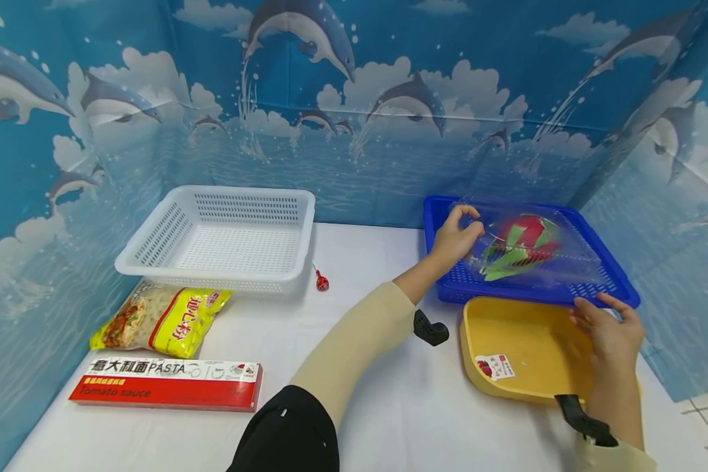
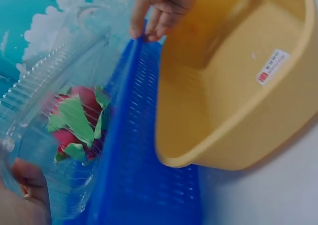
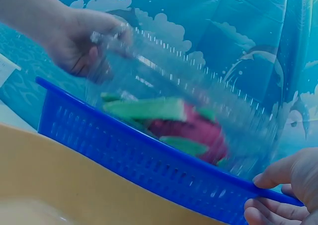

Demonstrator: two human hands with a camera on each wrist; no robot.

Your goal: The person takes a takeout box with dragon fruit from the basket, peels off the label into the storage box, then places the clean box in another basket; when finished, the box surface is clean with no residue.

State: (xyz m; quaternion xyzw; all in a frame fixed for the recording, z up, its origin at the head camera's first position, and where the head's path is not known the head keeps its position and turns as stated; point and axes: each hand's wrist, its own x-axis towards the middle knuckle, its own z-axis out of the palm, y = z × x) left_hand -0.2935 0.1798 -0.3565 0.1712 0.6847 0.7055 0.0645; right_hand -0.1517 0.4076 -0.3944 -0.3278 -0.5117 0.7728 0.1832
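My left hand (image 1: 455, 237) grips the left end of a clear plastic box (image 1: 578, 262) over the blue basket (image 1: 616, 278). Through the plastic shows a red dragon fruit (image 1: 530, 239) with green scales, blurred in the right wrist view; whether it lies inside the box or behind it I cannot tell for sure. With thumb and fingers, my right hand (image 3: 293, 185) pinches the near right rim of the blue basket. Just in front stands a yellow basin (image 2: 223, 140), partly under the right forearm in the head view.
On the left stands a white basket (image 1: 236, 249), with a red lollipop (image 1: 322, 282) beside it. A yellow noodle bag (image 1: 165, 318) and a red-and-white pasta box (image 1: 168, 387) lie in front. A dolphin-print curtain (image 1: 354, 151) hangs behind the white table.
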